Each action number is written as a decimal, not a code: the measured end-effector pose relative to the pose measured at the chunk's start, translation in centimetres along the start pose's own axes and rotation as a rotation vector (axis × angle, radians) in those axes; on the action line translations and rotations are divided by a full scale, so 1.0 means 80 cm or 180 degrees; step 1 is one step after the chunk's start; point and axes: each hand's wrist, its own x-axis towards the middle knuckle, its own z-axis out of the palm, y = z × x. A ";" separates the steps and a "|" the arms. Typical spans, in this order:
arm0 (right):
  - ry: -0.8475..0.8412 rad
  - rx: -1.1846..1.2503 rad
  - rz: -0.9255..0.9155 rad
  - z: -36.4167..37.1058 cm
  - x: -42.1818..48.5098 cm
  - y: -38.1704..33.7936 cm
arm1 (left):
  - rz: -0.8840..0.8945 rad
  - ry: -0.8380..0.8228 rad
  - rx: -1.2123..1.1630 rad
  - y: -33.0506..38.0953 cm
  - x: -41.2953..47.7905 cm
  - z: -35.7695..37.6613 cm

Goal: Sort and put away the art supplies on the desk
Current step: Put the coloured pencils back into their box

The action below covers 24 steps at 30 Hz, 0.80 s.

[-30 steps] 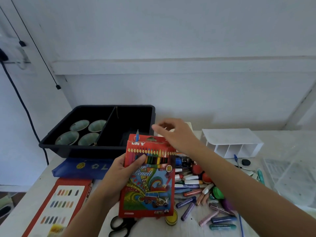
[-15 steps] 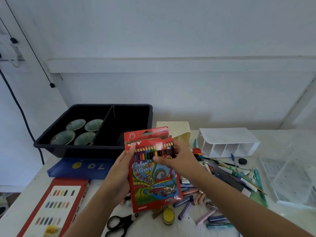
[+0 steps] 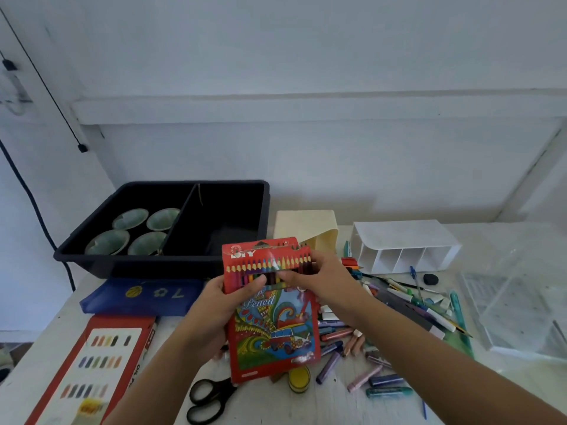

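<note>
I hold a red box of colour pencils (image 3: 273, 320) upright above the desk, its top flap open and pencil tips showing. My left hand (image 3: 225, 302) grips the box's left edge, thumb across the front. My right hand (image 3: 319, 279) pinches the box's upper right part at the pencils. Under and right of the box lies a heap of oil pastels (image 3: 346, 342); pens and markers (image 3: 411, 299) lie further right.
A black divided bin (image 3: 190, 265) with several small bowls stands at the back left. Also here: a blue folder (image 3: 144, 297), a red pastel box (image 3: 92, 366), black scissors (image 3: 208, 400), a yellow paint pot (image 3: 299, 377), a cream cup (image 3: 306, 228), a white organiser (image 3: 402, 246), a clear box (image 3: 521, 296).
My right hand came down from above the box and took hold of its upper right. The box shifted a little and its flap now stands open.
</note>
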 end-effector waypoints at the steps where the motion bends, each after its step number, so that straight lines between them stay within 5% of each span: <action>1: -0.0036 0.0200 0.0090 -0.002 -0.001 0.004 | -0.0061 -0.0068 -0.0013 -0.001 -0.001 -0.002; 11: -0.0227 0.0820 0.0140 -0.012 -0.013 0.001 | -0.0005 -0.0077 -0.0172 -0.006 0.005 0.000; 24: 0.0445 -0.0843 -0.0479 -0.051 0.003 -0.016 | 0.0457 0.0296 0.0063 0.019 0.016 -0.019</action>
